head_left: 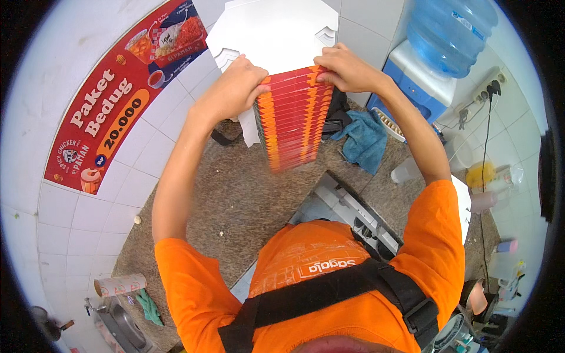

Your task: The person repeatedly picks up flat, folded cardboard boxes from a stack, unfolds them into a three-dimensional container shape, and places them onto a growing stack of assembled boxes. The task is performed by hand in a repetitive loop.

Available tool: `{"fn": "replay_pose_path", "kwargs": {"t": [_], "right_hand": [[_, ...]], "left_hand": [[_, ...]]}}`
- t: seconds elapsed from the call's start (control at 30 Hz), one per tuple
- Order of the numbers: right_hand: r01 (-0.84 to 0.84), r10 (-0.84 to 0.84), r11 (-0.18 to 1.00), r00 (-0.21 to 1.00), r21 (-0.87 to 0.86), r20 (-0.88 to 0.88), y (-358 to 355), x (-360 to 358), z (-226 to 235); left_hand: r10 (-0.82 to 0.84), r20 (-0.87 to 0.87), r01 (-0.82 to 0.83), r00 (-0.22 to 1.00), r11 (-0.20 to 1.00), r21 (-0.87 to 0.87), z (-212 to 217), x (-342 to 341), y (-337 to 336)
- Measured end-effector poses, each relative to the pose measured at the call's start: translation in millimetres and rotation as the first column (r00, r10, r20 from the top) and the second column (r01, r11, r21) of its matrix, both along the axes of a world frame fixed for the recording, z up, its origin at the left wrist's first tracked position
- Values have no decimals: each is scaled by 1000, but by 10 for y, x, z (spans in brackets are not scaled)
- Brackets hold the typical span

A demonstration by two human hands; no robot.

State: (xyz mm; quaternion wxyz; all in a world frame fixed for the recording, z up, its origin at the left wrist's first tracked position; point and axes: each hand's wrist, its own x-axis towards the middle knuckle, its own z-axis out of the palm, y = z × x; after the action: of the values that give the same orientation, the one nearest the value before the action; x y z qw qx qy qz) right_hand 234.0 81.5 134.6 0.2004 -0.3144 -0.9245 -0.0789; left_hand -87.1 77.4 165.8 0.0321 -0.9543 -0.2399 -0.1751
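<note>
A tall stack of nested cardboard food boxes (pixel 292 120), red with orange edges, rises from the stone counter in front of me. The uppermost box (pixel 271 35) shows its white inside, with cut-out tabs at the sides. My left hand (pixel 240 87) is closed on its near left corner, thumb against the red side. At the near right corner, my right hand (pixel 346 69) grips the same box, fingers over the white edge. Whether this box is apart from those beneath, I cannot tell.
A teal cloth (pixel 364 138) lies right of the stack, beside a black strap. Farther right stand a water dispenser (pixel 406 88) with a blue bottle and a clear cup (pixel 406 170). A red poster (pixel 126 94) hangs on the left wall. A sink (pixel 120 326) sits at lower left.
</note>
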Motion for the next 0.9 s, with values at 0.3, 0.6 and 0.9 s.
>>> {"fn": "replay_pose_path", "kwargs": {"t": [0.3,0.6,0.9], "right_hand": [[-9,9,1000,999,6,-34,-63,-19,77],[364,-165,908,767,208,-620,-1432,299,64],[950,-906,-84,-199,-300,-375,-3818,2735,-2414]], "left_hand": [[-9,89,9,996,1000,3,-32,-47,63],[11,381,-98,925,973,209,-146,12,-175],[327,846,-226,422,941,-252,-2236,-459,-1398]]}}
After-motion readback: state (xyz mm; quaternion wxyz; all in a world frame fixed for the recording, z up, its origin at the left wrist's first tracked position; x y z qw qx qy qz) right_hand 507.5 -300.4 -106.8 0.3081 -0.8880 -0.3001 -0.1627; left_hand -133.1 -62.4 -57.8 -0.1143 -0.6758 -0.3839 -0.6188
